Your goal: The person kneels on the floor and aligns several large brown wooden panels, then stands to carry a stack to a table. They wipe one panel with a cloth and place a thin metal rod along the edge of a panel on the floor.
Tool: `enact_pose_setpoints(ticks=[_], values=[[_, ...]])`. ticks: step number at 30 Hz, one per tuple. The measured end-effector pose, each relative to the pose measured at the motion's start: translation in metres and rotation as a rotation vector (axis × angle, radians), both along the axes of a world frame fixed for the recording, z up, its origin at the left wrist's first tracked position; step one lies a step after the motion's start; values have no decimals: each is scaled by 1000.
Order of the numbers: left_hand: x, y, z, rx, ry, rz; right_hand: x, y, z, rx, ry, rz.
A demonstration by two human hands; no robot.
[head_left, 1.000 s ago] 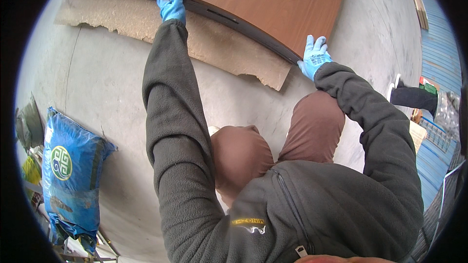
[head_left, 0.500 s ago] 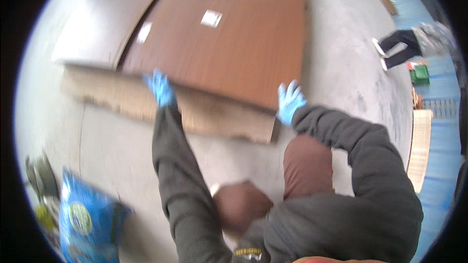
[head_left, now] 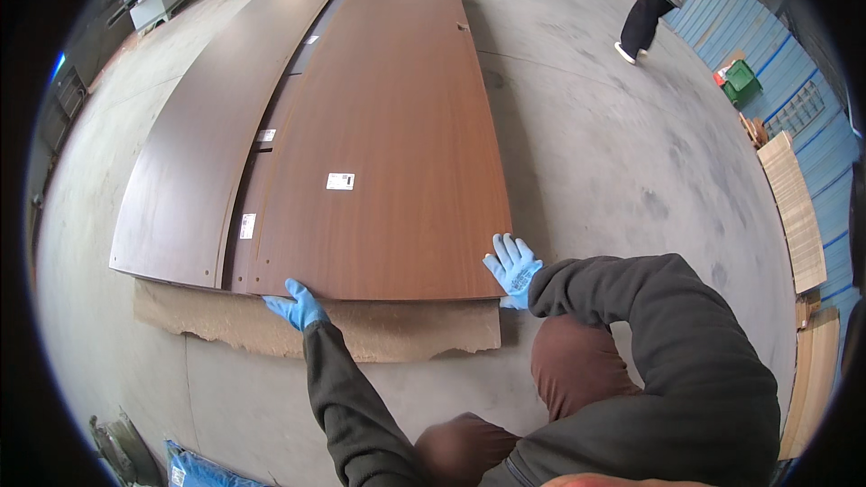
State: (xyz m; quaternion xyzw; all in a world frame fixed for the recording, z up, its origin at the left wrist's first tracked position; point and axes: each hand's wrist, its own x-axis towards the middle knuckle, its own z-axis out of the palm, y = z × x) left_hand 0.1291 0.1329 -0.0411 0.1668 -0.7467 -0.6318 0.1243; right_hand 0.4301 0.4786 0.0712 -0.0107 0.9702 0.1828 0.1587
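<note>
A long reddish-brown wood-grain panel (head_left: 388, 153) lies on top of a low stack in front of me, a white label (head_left: 340, 181) on its face. My left hand (head_left: 299, 305), in a blue glove, grips its near edge left of the middle, thumb on top and the fingers partly hidden at the edge. At the near right corner, my right hand (head_left: 513, 269), gloved too, rests with its fingers stretched out against the panel's edge and top. A second brown panel (head_left: 207, 144) lies left of it, with a strip of lower panels (head_left: 240, 243) showing between.
Ragged brown cardboard (head_left: 361, 334) sticks out under the stack's near end. A person (head_left: 645, 13) stands at the far right, near a green bin (head_left: 741, 81). Wooden boards (head_left: 794, 207) lean along the right wall. A blue bag (head_left: 203, 469) lies at lower left.
My view has tilted up, showing more of the stack's far end. Both hands stay at the panel's near edge. The person at the right now appears higher in view.
</note>
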Motion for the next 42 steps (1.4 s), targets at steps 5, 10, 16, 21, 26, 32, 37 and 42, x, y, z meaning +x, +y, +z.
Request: enact_pose_setpoints(ticks=[5,10,16,21,26,32,37,42], values=[[-1,2,-8,-8,9,-3,17,29,-11,-167,136,156],[-6,7,-19,-68,-100,32,19,35,-20,-257,242,204],[-8,6,-30,-121,-126,33,20,37,-22,-301,279,223],[-5,4,-30,-176,-170,15,18,38,-23,-370,327,237],[-4,-9,-15,-361,-148,-11,22,46,-25,-488,462,192],[-41,-40,5,-899,13,-53,34,73,-62,-924,875,-531],[-107,-81,17,-1190,-77,-270,34,79,-91,-1273,828,-885],[-137,-93,15,-1081,-295,-400,30,70,-81,-1265,530,-809]])
